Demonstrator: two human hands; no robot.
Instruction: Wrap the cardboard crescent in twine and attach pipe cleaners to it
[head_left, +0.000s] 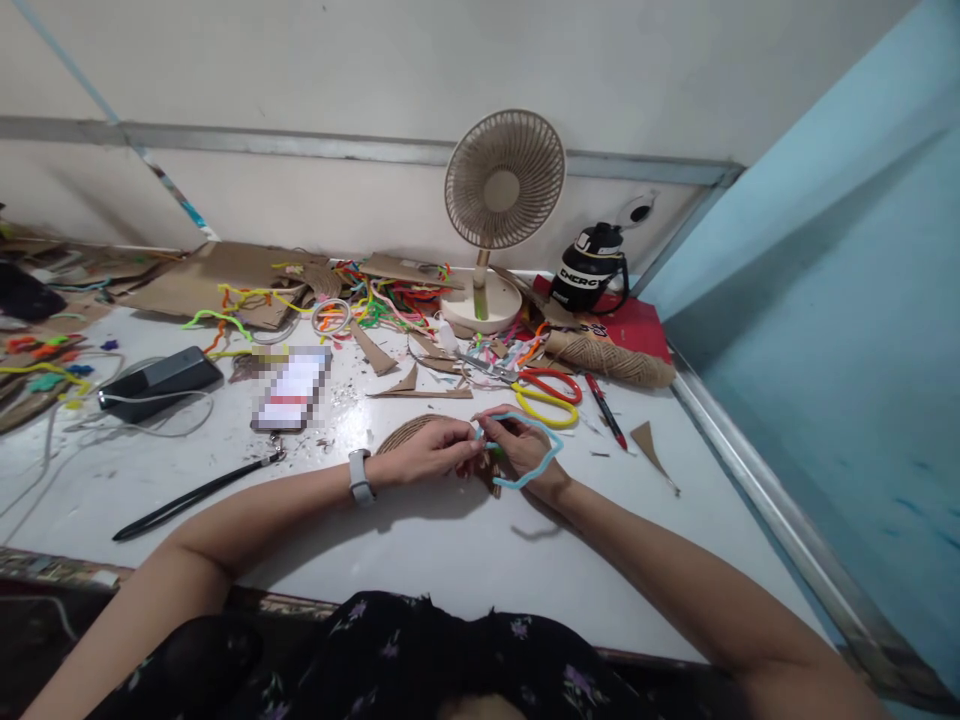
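Observation:
A light blue pipe cleaner (541, 462) is bent into an open loop, with its free end hanging in front of my right wrist. My right hand (523, 446) pinches it between thumb and fingers near the other end. Close against it, the fingertips of my left hand (441, 448) are closed on the same end of the pipe cleaner. Beneath my left hand lies a brown ribbed piece (409, 430), curved at its edge and partly covered. A small brown bit shows below my fingers, too small to make out.
Scissors (547, 396) with red and yellow handles lie beyond my hands, beside a red pen (606, 412) and a roll of twine (611, 360). A fan (504, 185) and a black jug (589, 270) stand behind. Cardboard scraps (375, 348), a phone (292, 388) and a black power bank (161, 380) lie leftward.

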